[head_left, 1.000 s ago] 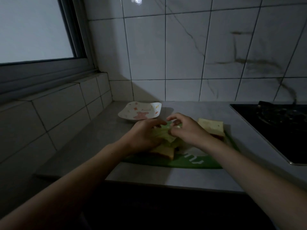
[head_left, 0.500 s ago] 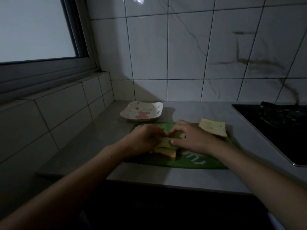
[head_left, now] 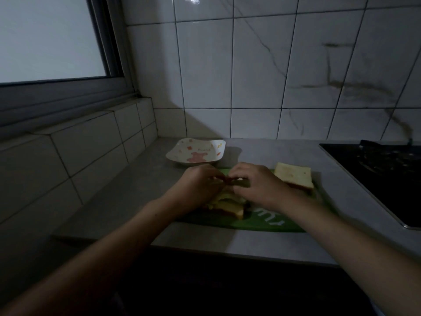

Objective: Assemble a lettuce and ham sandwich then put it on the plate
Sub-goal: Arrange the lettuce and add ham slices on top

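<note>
On the green cutting board (head_left: pixel 262 223) lies a bread slice (head_left: pixel 232 210) with pale lettuce (head_left: pixel 225 198) on top. Just beyond it, my left hand (head_left: pixel 196 187) and my right hand (head_left: pixel 258 187) meet fingertip to fingertip. Together they pinch a thin reddish piece that looks like the ham slice (head_left: pixel 227 179); most of it is hidden by my fingers in the dim light. A second bread slice (head_left: pixel 293 177) rests at the board's far right. The white plate (head_left: pixel 182 153) with a pink bear print sits behind the board, with nothing on it.
A black gas stove (head_left: pixel 376 174) fills the counter on the right. A tiled ledge (head_left: pixel 91 142) under the window runs along the left. Tiled wall stands behind. The grey counter's front edge (head_left: pixel 205 247) is close below the board.
My hands laid the lettuce onto the bread, then shifted slightly away from me. They now pinch a reddish piece behind the stack.
</note>
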